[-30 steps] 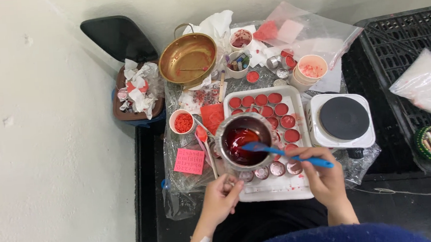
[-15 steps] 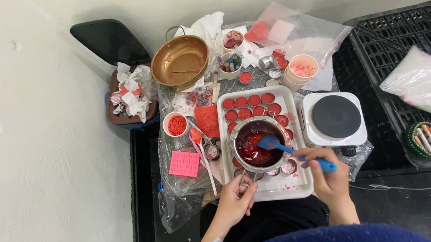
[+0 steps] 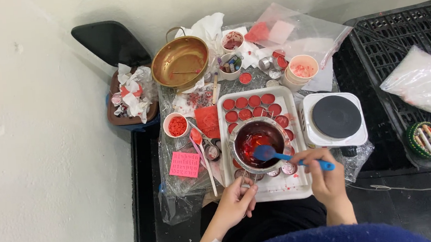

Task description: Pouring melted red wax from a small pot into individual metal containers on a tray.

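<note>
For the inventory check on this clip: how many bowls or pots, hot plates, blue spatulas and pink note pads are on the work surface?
Metal bowls or pots: 2, brass pan and steel pot
Hot plate: 1
Blue spatula: 1
Pink note pad: 1
Total: 5

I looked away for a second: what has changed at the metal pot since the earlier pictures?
The left hand has come in to the near rim of the small metal pot of red liquid, at its handle. The right hand has swung the blue spatula, its blade staying in the liquid. The white tray, red-filled tins and white hotplate stayed put.
</note>
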